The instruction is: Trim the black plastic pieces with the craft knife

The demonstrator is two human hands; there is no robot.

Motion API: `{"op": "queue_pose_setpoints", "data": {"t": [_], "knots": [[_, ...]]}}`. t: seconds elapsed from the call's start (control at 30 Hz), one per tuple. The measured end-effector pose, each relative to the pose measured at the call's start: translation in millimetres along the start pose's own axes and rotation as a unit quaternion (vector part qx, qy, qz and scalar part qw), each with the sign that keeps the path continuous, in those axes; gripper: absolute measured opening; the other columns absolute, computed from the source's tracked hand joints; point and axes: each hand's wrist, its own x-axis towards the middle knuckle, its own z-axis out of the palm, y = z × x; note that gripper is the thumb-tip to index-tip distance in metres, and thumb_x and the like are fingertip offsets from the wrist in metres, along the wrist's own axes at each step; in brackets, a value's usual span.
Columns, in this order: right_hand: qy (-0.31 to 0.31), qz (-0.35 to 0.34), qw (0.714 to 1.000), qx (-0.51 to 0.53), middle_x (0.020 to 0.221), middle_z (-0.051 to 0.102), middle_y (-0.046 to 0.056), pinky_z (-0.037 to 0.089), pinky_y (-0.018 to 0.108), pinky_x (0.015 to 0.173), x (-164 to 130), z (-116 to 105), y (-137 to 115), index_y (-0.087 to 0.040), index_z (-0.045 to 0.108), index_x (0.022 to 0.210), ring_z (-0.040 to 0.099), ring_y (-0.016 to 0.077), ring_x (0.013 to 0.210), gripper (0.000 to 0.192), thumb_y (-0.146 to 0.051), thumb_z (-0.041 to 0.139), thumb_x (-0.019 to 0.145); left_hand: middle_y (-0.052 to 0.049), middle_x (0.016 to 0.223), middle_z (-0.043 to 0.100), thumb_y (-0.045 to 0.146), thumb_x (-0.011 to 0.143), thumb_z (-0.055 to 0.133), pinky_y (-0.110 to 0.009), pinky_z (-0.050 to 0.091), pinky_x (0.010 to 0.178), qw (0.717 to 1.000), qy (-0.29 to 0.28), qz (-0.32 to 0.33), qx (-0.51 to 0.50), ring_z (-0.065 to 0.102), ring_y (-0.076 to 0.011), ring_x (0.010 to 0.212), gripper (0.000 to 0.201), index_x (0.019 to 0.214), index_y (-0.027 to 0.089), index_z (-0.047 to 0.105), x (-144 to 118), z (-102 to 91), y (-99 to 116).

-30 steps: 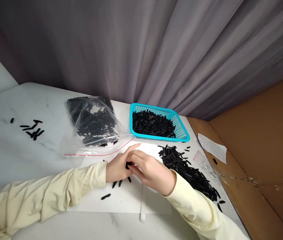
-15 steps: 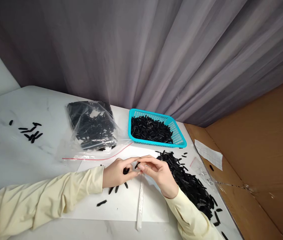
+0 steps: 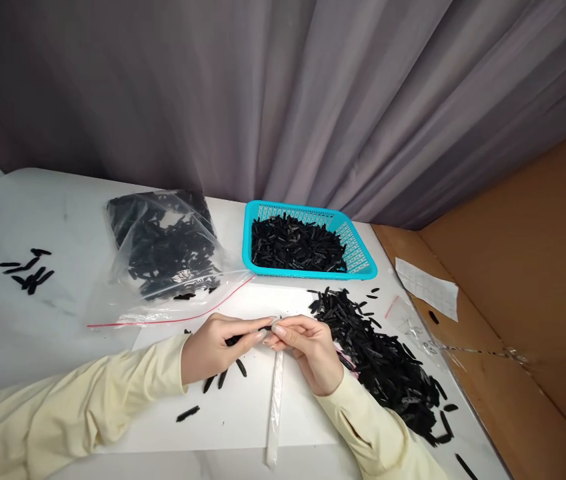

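My left hand [image 3: 215, 348] and my right hand [image 3: 315, 353] meet over a white sheet [image 3: 157, 420], fingertips together. Between them they pinch a small, slim black piece [image 3: 265, 328], mostly covered by the fingers. More black shows under my left fingers. Several loose black pieces [image 3: 222, 379] of the same slender shape lie on the sheet below my left hand. A long, narrow white strip in clear plastic [image 3: 275, 413] runs from under my right hand toward the near edge. Right of that hand spreads a large pile of black pieces [image 3: 387, 360].
Behind the hands stands a turquoise basket [image 3: 307, 272] of black pieces. Left of it lies a clear zip bag [image 3: 163, 257] holding more. Scattered black pieces [image 3: 33, 279] rest at far left. A paper slip [image 3: 427, 289] and cardboard [image 3: 527, 267] are at right, a grey curtain [image 3: 187, 93] behind.
The view has shifted slightly. My right fingers have closed in more tightly at the black piece, and my left fingers have straightened and drawn together.
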Motion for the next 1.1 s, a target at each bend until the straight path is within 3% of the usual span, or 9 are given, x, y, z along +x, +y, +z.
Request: {"op": "queue_pose_setpoints", "data": {"t": [0.17,0.23,0.33,0.43,0.57,1.1], "knots": [[-0.018,0.033,0.999,0.034,0.060,0.071,0.005,0.054,0.019,0.054,0.1,-0.5,-2.6,-0.013,0.069,0.070,0.067,0.0129,0.054,0.014,-0.022,0.077,0.061,-0.008,0.096,0.070,0.015,0.083,0.050,-0.021,0.055,0.070,1.000,0.012,0.013,-0.013,0.068,-0.0183,0.081,0.027,0.103,0.013,0.067,2.6,-2.0,4.5],[-0.023,0.043,0.998,0.041,0.059,0.071,0.005,0.053,0.017,0.053,0.4,0.0,-3.0,-0.013,0.069,0.069,0.066,0.0124,0.053,0.015,-0.022,0.077,0.061,-0.007,0.087,0.072,0.016,0.084,0.049,-0.022,0.055,0.069,1.000,0.014,0.012,-0.013,0.068,-0.0185,0.081,0.026,0.102,0.014,0.068,3.1,-2.4,6.7],[-0.020,0.052,0.997,0.052,0.058,0.070,0.004,0.053,0.016,0.051,0.8,1.0,-3.1,-0.013,0.069,0.069,0.066,0.0113,0.051,0.015,-0.022,0.077,0.060,-0.001,0.054,0.067,0.020,0.087,0.045,-0.021,0.053,0.055,1.000,0.013,-0.003,-0.017,0.066,-0.0160,0.062,0.028,0.102,0.014,0.068,2.9,-2.4,8.5],[-0.018,0.052,0.997,0.057,0.060,0.070,0.003,0.052,0.015,0.049,1.1,1.8,-3.0,-0.014,0.069,0.070,0.065,0.0110,0.051,0.016,-0.023,0.077,0.060,0.004,0.039,0.050,0.023,0.089,0.041,-0.019,0.038,0.036,1.000,0.003,-0.010,-0.028,0.046,-0.0095,0.038,0.032,0.104,0.012,0.067,2.1,-1.7,7.3],[-0.024,0.050,0.997,0.056,0.064,0.071,0.004,0.052,0.015,0.050,1.1,1.5,-2.8,-0.014,0.068,0.070,0.066,0.0110,0.053,0.015,-0.023,0.076,0.061,0.006,0.040,0.039,0.023,0.090,0.039,-0.020,0.029,0.034,0.999,-0.006,-0.020,-0.040,0.030,-0.0073,0.037,0.032,0.103,0.012,0.066,1.2,-1.0,5.6],[-0.031,0.047,0.995,0.077,0.063,0.071,0.003,0.053,0.015,0.060,0.7,-1.8,-2.5,-0.015,0.067,0.073,0.068,0.0110,0.061,0.017,-0.016,0.077,0.059,0.007,0.048,0.029,0.019,0.089,0.040,-0.020,0.030,0.038,0.998,-0.027,-0.022,-0.052,0.029,-0.0073,0.040,0.037,0.120,0.007,0.055,-4.6,-2.1,1.2]]}}
